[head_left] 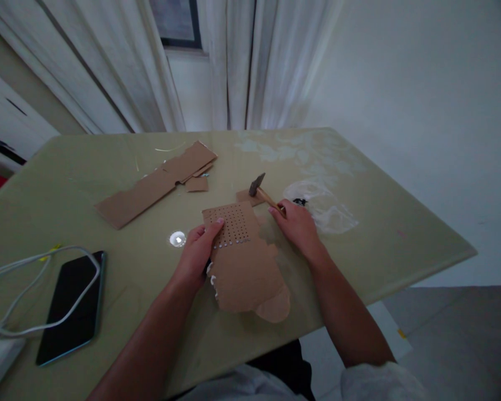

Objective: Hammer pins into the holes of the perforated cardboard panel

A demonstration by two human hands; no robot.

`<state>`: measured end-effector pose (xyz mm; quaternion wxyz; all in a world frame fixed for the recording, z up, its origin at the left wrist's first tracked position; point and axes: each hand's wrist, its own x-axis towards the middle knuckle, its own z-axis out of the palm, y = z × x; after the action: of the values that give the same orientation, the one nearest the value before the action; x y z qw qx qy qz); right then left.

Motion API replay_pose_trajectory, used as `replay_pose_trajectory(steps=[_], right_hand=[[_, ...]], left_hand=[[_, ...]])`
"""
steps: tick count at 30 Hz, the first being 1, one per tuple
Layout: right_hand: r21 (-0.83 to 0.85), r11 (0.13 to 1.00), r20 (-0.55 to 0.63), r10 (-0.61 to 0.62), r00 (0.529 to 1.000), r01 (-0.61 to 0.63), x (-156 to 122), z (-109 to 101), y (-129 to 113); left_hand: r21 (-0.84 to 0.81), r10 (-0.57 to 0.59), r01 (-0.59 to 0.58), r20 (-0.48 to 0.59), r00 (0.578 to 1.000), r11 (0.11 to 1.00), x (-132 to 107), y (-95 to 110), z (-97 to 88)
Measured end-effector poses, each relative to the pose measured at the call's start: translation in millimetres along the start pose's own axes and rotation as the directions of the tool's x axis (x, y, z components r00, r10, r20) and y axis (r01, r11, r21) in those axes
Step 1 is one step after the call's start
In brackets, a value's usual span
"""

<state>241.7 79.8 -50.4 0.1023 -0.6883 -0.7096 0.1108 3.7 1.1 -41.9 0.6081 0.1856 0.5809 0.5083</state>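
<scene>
Holed cardboard (246, 273) and hammer (268, 199), both gripped

The cardboard is at the near side of the counter (379, 223); the left hand (193, 253) pinches its edge, thumb over the holes, best clear of the hammer's head; the right hand (297, 225) clasps the handle, best held relaxed; a cardboard strip (158, 186) lies beyond.

My bare left arm (146, 340) slants forward from the lower left, left hand (194, 253) gripping with the thumb (215, 225) pressed on top, pointing right. My right arm (346, 306) angles in opposite, right hand (298, 225) curled in a grip, back upward.
</scene>
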Motion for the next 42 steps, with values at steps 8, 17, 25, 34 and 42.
replay_pose_trajectory(steps=[8, 17, 25, 34, 42], right_hand=[[-0.009, 1.000, -0.006, -0.021, 1.000, 0.021, 2.2, 2.7, 3.4], [-0.017, 0.999, 0.007, -0.043, 0.999, 0.043, 4.0, 4.2, 6.4], [0.021, 0.999, -0.034, -0.043, 0.998, 0.044, 2.6, 4.9, 0.4], [-0.073, 0.997, -0.045, -0.005, 0.999, 0.001, -4.9, 4.3, -6.9], [-0.138, 0.990, -0.047, -0.002, 0.999, -0.004, -5.0, 12.4, -5.3]], left_hand=[[-0.003, 0.016, -0.016, 0.011, 1.000, 1.000, 1.5, -0.2, 0.5], [-0.024, 0.017, -0.016, 0.012, 1.000, 1.000, 1.1, -0.1, 1.6], [-0.033, 0.037, -0.036, 0.022, 0.999, 0.999, -2.2, 3.3, 3.5], [-0.037, 0.046, -0.045, 0.032, 0.998, 0.998, -2.9, 3.6, 3.3], [-0.045, 0.077, -0.075, 0.055, 0.996, 0.996, -1.4, 2.0, 2.6]])
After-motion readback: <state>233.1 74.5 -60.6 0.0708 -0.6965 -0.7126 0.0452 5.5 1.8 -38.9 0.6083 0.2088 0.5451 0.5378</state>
